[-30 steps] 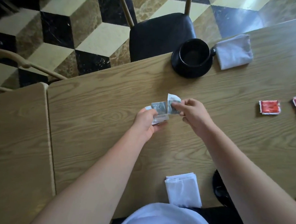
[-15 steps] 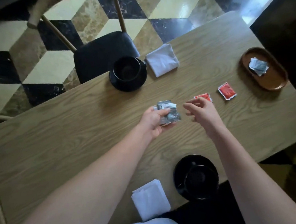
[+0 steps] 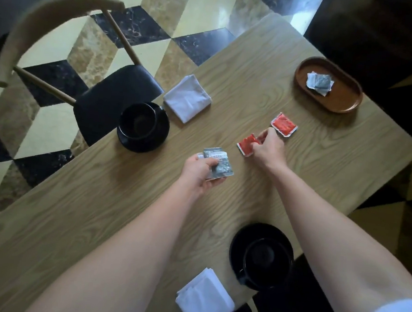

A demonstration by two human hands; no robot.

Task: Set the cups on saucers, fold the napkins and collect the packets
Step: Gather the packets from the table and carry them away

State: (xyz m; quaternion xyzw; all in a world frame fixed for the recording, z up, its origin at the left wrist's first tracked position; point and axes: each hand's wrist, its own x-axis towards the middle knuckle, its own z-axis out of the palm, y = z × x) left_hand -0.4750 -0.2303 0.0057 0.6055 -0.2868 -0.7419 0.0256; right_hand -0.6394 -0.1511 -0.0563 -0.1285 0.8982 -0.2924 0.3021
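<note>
Now my right hand (image 3: pixel 267 146) pinches a red packet (image 3: pixel 247 144) by its right edge, fingers curled, the packet tilted up off the table (image 3: pixel 94 208) at that side. A second red packet (image 3: pixel 284 125) lies flat just beyond my fingertips, apart from them. My left hand (image 3: pixel 202 171) grips a small stack of grey packets (image 3: pixel 219 163), thumb pressed over the top, fingers curled beneath, held just above the wood. Both forearms reach out bare from white sleeves, the right stretched farther. The packets are small crinkled squares with white sealed edges. At the far right an oval brown tray (image 3: pixel 343 103) holds more grey packets (image 3: pixel 319 82). A black cup (image 3: pixel 138 120) sits on its saucer (image 3: pixel 159 136) at the far left edge, a folded white napkin (image 3: pixel 186 98) just right of it. Near me another black cup (image 3: pixel 266 264) stands on a saucer (image 3: pixel 247 237), with a folded napkin (image 3: pixel 205 300) to its left. A chair (image 3: pixel 110 96) stands beyond the table.
</note>
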